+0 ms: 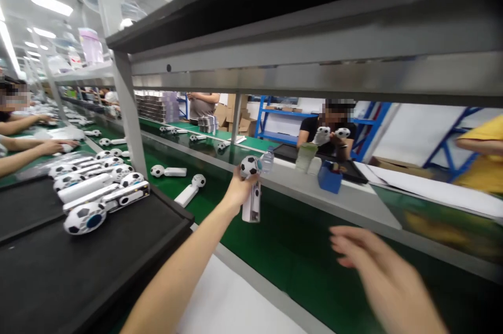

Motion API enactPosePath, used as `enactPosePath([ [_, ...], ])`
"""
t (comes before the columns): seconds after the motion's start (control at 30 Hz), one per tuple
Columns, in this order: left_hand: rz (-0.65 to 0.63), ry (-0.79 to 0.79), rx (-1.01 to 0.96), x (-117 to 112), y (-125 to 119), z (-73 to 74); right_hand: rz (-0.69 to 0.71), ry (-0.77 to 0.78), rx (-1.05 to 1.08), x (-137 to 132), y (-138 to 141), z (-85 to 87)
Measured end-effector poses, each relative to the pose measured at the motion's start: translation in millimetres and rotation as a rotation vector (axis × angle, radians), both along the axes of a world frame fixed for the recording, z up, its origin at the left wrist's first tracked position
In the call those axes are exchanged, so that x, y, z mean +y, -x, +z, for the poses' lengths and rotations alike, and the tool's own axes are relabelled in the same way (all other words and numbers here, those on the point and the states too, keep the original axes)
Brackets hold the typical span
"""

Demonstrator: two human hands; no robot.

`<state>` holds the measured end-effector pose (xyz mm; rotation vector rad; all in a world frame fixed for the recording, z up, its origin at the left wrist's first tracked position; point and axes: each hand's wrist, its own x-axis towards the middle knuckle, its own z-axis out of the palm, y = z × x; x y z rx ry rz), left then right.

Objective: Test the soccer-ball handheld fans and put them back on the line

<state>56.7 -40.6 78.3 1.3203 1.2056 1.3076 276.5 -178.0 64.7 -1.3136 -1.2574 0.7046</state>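
White soccer-ball gadget (254, 199) in left hand (238, 190), up above green belt (275, 245). Left fingers wrapped round its neck, ball poking up above them, handle hanging below. Good way: firm grip at neck, no hard squeeze on ball. Right hand (377, 260) well apart, off to right of left fingers; its fingers loosely bent, blurry, nothing seen in them. Slow, soft touch best. Two loose gadgets (168, 171) on belt, left of left fingers; gadget pile (88, 187) on black tray (58, 276), farther left.
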Motion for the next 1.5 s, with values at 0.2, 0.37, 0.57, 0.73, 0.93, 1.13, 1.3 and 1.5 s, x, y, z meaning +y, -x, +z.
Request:
enactPosePath([
  [0.2,-0.436,0.202,-0.455,-74.6,-33.7,31.7,0.401,0.232,0.336,-19.9,64.1,6.7],
  [0.37,-0.491,0.141,-0.578,-99.2,-36.5,36.2,0.444,0.264,0.375,-40.1,75.2,24.0],
  [0.57,-0.430,-0.047,-0.535,-105.9,-31.8,42.1,0.467,0.231,0.340,-44.8,73.8,28.6],
  [0.73,-0.516,-0.074,-0.408,-116.0,-31.5,44.3,0.395,0.201,0.429,-49.1,71.5,31.5],
  [0.93,-0.716,-0.006,-0.397,-122.8,-27.7,47.5,0.431,0.146,0.461,-51.5,64.0,36.9],
  [1.13,-0.720,-0.080,-0.458,-123.3,-29.1,44.3,0.418,0.087,0.496,-50.9,64.7,32.7],
  [1.3,-0.736,-0.005,-0.376,-122.4,-24.1,49.2,0.411,0.135,0.461,-54.5,61.9,36.6],
  [1.5,-0.759,0.036,-0.438,-123.0,-20.7,55.1,0.410,0.137,0.394,-56.3,57.3,39.8],
])
